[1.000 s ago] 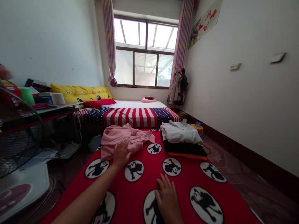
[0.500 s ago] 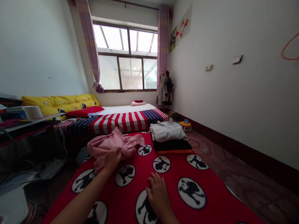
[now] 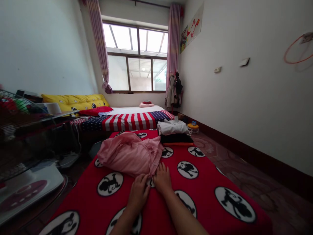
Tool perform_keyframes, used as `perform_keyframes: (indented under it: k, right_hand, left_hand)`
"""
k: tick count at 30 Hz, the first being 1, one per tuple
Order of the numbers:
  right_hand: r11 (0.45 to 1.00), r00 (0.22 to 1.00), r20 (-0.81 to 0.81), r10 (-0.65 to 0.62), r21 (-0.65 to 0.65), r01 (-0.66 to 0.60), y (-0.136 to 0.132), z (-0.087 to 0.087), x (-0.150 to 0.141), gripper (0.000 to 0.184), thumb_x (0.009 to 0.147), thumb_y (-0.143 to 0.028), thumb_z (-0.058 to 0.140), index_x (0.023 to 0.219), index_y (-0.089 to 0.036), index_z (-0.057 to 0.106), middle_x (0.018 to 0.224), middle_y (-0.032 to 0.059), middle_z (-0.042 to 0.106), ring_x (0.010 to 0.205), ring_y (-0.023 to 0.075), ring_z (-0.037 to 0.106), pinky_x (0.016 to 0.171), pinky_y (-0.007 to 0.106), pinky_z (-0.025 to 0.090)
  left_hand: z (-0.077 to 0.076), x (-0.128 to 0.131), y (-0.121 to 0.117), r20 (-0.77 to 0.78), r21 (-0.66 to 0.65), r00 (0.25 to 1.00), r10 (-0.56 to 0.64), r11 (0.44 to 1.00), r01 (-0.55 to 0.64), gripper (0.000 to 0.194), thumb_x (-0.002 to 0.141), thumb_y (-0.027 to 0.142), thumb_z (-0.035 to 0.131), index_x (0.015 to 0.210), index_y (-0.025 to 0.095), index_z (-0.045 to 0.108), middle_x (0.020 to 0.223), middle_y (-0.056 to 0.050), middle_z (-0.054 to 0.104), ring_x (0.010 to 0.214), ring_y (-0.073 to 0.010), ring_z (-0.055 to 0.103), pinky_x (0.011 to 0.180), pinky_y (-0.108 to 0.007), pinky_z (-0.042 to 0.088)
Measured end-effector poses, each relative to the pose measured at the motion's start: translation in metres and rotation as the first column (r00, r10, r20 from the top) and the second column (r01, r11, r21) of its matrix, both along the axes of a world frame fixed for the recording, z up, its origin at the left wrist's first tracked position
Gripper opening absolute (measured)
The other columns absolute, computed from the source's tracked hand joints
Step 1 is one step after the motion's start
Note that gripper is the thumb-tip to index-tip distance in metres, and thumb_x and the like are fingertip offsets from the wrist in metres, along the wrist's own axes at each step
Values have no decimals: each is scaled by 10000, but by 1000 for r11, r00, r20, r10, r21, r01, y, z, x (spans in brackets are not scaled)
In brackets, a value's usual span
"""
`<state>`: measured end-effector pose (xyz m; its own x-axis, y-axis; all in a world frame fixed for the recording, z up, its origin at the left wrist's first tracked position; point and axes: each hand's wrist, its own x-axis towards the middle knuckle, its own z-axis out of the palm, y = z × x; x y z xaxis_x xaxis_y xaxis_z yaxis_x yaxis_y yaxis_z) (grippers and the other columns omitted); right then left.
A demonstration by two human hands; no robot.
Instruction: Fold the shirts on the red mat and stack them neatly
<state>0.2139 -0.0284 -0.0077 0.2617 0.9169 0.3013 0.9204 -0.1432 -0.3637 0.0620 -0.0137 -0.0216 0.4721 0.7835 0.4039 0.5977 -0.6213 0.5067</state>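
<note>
A pink shirt (image 3: 129, 153) lies spread, with some wrinkles, on the red blanket with round monkey patches (image 3: 195, 182). Its collar and a button show at the right side. My left hand (image 3: 138, 193) is at the shirt's near edge, fingers bent over the cloth and closed on it. Right beside it, my right hand (image 3: 162, 179) grips the near right corner, with the fingertips resting on the fabric. What lies under the fingers is hidden.
A stack of folded clothes (image 3: 174, 132), white on top of black and orange, sits at the blanket's far right. Behind stands a bed with a striped, starred cover (image 3: 127, 120). A cluttered desk (image 3: 58, 116) is at left; a yellow stool (image 3: 193, 126) stands by the right wall.
The pink shirt has come nearer and lies more spread out. My left hand has moved back toward me and right; my right hand has gone forward from the bare blanket onto the shirt.
</note>
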Motion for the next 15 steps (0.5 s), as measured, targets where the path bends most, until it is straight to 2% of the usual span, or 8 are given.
perform_keyframes:
  k: [4,8,15]
  right_hand:
    - [1000,999,14,-29,4,29,-14,0,-6,518,894,-364,397,1344,-128,499,1491,127,377,1395,297,266,1123,485,158]
    - [999,999,12,-36,17,36,-20,2,-7,484,886,-347,407,1310,-150,530,1465,113,421,1383,285,294,1118,468,179]
    - [995,998,0,-62,75,61,-15,0,-6,437,851,-295,437,1246,-169,574,1407,108,491,1331,286,364,1100,453,209]
  left_hand:
    - [5,-5,-10,46,-5,998,-32,999,32,473,811,196,516,1282,178,557,1294,-108,563,1220,-254,482,1048,-427,373]
    - [6,-9,-12,103,12,993,-66,998,66,371,799,188,546,1153,208,654,1276,-91,582,1205,-248,506,1048,-415,380]
    - [0,-9,0,229,-33,973,-37,998,46,242,783,178,553,939,228,731,1174,-72,643,1120,-236,574,1003,-413,427]
